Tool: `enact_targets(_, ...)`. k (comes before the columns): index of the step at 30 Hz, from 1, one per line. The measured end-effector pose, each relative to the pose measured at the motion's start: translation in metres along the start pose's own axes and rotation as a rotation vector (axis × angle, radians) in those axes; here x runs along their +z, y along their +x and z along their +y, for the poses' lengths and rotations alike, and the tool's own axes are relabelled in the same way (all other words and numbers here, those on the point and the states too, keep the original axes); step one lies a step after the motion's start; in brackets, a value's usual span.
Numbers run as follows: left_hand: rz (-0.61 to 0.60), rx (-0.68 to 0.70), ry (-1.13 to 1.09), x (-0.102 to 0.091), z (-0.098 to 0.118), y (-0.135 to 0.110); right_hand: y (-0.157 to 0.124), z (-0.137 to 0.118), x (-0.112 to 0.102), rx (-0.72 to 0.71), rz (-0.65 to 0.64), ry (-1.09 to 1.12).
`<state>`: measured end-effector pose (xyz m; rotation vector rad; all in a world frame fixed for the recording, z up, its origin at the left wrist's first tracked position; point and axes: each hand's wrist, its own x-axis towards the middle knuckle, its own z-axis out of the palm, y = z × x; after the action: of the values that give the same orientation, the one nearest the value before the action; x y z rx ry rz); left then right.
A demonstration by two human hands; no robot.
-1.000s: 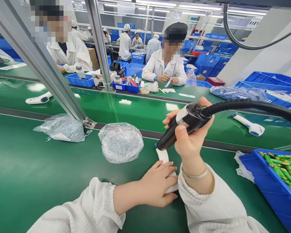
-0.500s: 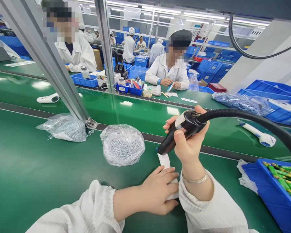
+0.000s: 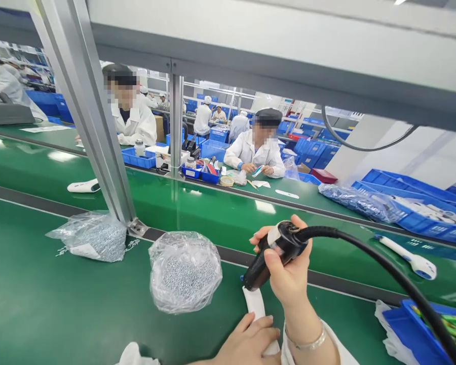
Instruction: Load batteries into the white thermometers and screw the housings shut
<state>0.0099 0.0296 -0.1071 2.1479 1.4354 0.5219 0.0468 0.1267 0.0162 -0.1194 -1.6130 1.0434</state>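
Note:
My right hand (image 3: pixel 291 279) is wrapped round a black corded electric screwdriver (image 3: pixel 258 267), thumb on the near side. The screwdriver slants down to the left, its tip at the far end of a slim white plastic housing (image 3: pixel 254 302). Whether the bit touches a screw is hidden. My left hand (image 3: pixel 245 342) lies over the near part of the housing, fingers curled across it and holding it against the green bench. A small blue piece (image 3: pixel 242 278) shows beside the tool's tip. Left of the tool sits an open clear bag of small screws (image 3: pixel 190 276).
Another screw bag (image 3: pixel 99 242) lies by the foot of a metal post (image 3: pixel 99 132). The thick cable (image 3: pixel 380 258) arches right over a blue bin (image 3: pixel 399 327). White handheld devices lie on the belt (image 3: pixel 167 208). Co-workers in white coats sit across it.
The view has tilted up, so the hands and bench appear lower and an overhead beam shows. My grip on the screwdriver and the housing looks the same.

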Motion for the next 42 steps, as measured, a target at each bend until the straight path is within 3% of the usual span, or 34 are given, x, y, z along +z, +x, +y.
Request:
enact_targets(6, -0.127, -0.062, -0.14, -0.013, 0.0, 0.004, -0.003, 0.003, 0.004, -0.013, -0.004, 0.002)
enact_targets(13, -0.073, -0.105, -0.173, -0.012, 0.003, 0.004, -0.002, -0.001, 0.009, -0.031, 0.0, 0.012)
enact_targets(22, -0.027, 0.026, -0.067, 0.002, -0.003, 0.003, 0.002, 0.002, 0.001, -0.003, 0.04, -0.036)
enact_targets(27, 0.069, 0.162, 0.088, 0.008, 0.0, -0.004, 0.004, 0.002, 0.003, 0.046, 0.012, -0.042)
enact_targets(31, 0.035, 0.202, 0.058, -0.013, 0.015, -0.015, 0.007, -0.001, 0.008, 0.082, -0.021, -0.003)
enact_targets(35, -0.006, 0.146, 0.033, -0.038, 0.032, -0.021, 0.014, -0.001, 0.001, 0.075, -0.029, 0.035)
enact_targets(42, -0.123, 0.106, 0.138, -0.056, 0.051, -0.006, 0.019, -0.003, -0.018, 0.257, -0.084, 0.106)
